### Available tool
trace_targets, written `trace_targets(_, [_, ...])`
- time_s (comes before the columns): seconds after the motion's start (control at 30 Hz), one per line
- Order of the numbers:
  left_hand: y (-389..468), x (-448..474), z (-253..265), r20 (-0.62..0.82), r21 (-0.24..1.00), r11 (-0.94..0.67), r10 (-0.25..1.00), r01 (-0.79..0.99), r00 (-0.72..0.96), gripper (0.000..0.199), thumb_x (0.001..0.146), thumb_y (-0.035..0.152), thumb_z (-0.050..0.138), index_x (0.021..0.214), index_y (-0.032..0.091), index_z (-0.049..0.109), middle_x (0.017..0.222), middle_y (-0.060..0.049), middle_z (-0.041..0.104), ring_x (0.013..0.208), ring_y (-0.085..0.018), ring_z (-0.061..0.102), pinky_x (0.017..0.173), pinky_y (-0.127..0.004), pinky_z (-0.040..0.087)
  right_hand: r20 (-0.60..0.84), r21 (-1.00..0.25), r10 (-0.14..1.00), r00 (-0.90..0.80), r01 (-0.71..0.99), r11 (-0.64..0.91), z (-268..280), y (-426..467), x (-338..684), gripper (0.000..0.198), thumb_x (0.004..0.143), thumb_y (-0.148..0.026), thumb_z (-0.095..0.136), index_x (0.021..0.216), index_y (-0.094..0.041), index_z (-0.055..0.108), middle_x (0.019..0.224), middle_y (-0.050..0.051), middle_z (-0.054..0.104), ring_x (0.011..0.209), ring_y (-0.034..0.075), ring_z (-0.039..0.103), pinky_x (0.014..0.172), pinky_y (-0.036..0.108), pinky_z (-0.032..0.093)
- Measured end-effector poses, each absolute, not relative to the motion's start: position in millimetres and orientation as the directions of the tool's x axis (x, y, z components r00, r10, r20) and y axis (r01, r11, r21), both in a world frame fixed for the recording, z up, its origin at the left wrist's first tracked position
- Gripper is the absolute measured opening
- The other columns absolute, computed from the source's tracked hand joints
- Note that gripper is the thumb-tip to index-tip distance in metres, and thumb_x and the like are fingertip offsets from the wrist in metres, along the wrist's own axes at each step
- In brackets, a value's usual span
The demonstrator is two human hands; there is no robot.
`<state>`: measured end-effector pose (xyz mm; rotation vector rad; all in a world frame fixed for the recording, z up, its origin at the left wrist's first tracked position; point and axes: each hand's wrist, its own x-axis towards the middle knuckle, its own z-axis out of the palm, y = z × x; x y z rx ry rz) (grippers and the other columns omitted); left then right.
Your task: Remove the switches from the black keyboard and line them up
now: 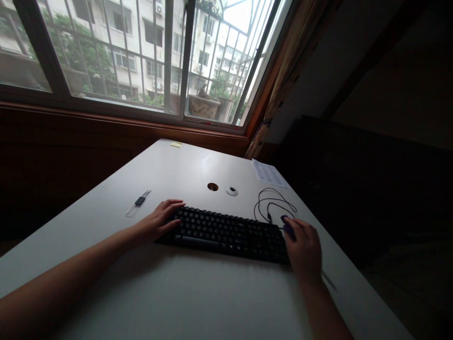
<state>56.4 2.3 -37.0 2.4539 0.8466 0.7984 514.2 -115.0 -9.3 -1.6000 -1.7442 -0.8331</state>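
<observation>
You look to be in a room of a home, with a computer corner: your white table carries a keyboard and a mouse. At eleven o'clock, a barred, wood-trimmed window faces apartment blocks, with plant pots just outside; a patterned curtain hangs at one o'clock.

Lower left of the frame: bare left forearm, slanting diagonally up toward the centre, wrist nearly straight. Left of centre: left hand, palm down, fingers extended rightward, thumb set apart below. Lower right: bare right forearm, slanting up and leftward, topped by right hand, fingers curved in a grip toward upper left.
</observation>
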Motion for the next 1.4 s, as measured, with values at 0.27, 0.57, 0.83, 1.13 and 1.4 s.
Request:
trace_targets(0.27, [-1.9, 50.1, -36.9, 0.389, 0.537, -0.735, 0.652, 0.414, 0.651, 0.049, 0.100, 0.037, 0.049, 0.146, 0.034, 0.034, 0.147, -0.008, 0.039, 0.134, -0.032, 0.038, 0.114, -0.056, 0.033, 0.716, -0.333, 0.698, -0.012, 0.873, 0.356, 24.9, -67.0, 399.1, 0.041, 0.083, -0.013, 0.061, 0.123, -0.022, 0.057, 0.108, 0.009, 0.064, 0.103, 0.025, 0.060, 0.094, 0.044, 0.051])
trace_targets(0.57, [-5.5, 48.6, -30.8, 0.376, 0.523, -0.734, 0.655, 0.434, 0.656, 0.051, 0.097, 0.035, 0.053, 0.145, 0.030, 0.037, 0.142, -0.009, 0.043, 0.135, -0.031, 0.038, 0.115, -0.052, 0.033, 0.474, -0.280, 0.703, -0.531, 0.666, 0.692, -2.2, -37.5, 317.8, 0.031, 0.084, -0.003, 0.062, 0.106, -0.022, 0.072, 0.101, 0.006, 0.068, 0.099, 0.022, 0.056, 0.091, 0.036, 0.053])
trace_targets(0.83, [-0.5, 47.3, -40.5, 0.347, 0.493, -0.706, 0.695, 0.508, 0.630, 0.045, 0.095, 0.038, 0.057, 0.137, 0.028, 0.045, 0.139, -0.010, 0.044, 0.132, -0.031, 0.039, 0.113, -0.052, 0.035, 0.344, -0.132, 0.750, -0.565, 0.762, 0.634, -2.1, -39.7, 324.4, 0.030, 0.084, -0.004, 0.063, 0.105, -0.021, 0.075, 0.098, 0.007, 0.068, 0.096, 0.022, 0.053, 0.085, 0.033, 0.053])
trace_targets(1.13, [1.5, 45.6, -42.7, 0.343, 0.502, -0.701, 0.698, 0.505, 0.628, 0.044, 0.095, 0.039, 0.057, 0.135, 0.028, 0.044, 0.139, -0.009, 0.045, 0.133, -0.031, 0.040, 0.113, -0.052, 0.035, 0.347, -0.127, 0.781, -0.519, 0.799, 0.588, -4.6, -44.6, 337.5, 0.036, 0.082, -0.004, 0.064, 0.110, -0.025, 0.074, 0.094, 0.006, 0.065, 0.092, 0.021, 0.054, 0.083, 0.033, 0.053])
trace_targets(1.4, [-2.0, 47.0, -35.5, 0.338, 0.547, -0.692, 0.697, 0.470, 0.633, 0.051, 0.094, 0.038, 0.057, 0.141, 0.029, 0.038, 0.138, -0.010, 0.045, 0.131, -0.031, 0.041, 0.112, -0.054, 0.036, 0.484, -0.298, 0.758, -0.437, 0.732, 0.613, -6.5, -43.5, 335.8, 0.034, 0.090, -0.012, 0.061, 0.120, -0.026, 0.068, 0.095, 0.006, 0.062, 0.092, 0.021, 0.057, 0.085, 0.037, 0.053])
